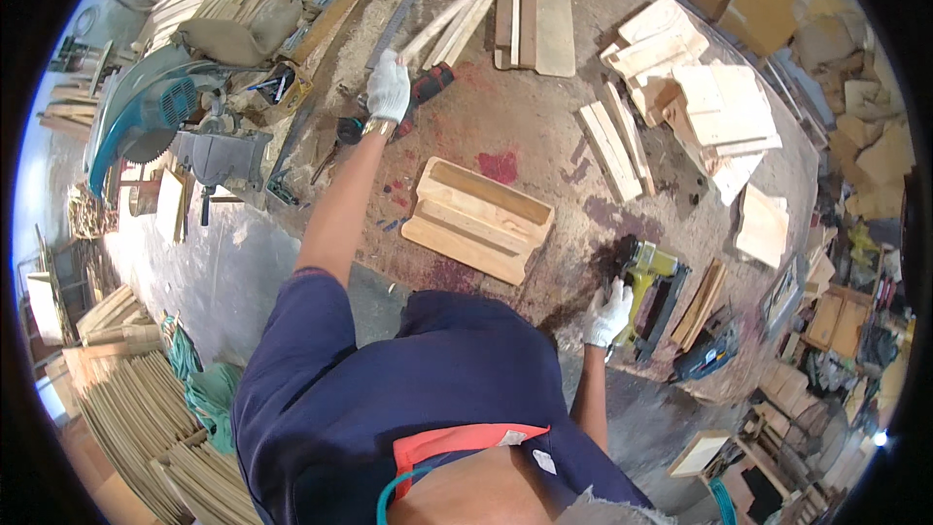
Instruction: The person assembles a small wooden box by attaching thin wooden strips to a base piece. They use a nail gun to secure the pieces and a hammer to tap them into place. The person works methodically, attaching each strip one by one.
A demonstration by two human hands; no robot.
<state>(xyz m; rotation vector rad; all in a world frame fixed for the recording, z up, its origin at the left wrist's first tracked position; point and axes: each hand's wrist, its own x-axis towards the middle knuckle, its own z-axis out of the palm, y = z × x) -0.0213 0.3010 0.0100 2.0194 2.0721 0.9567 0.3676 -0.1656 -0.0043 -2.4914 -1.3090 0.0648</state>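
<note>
My left hand [389,89], in a white glove, reaches to the far left of the table and is closed on the end of a wooden strip [437,27]. Two more pale strips lie beside it, and a black-and-red cordless drill [432,86] rests partly behind the hand. At the right, my gloved right hand [609,314] is closed round a green-and-black nail gun [646,297] at the table's near side. Between my hands sits a wooden assembly [478,221] with raised long sides and a strip along its middle. Some of my right fingers are hidden.
Another board assembly [535,29] lies at the far middle. Cut wooden pieces [719,112] are heaped at the right, near two loose strips [617,141]. A teal miter saw [155,117] stands at the left. A blue-and-black tool [707,355] lies near the right edge.
</note>
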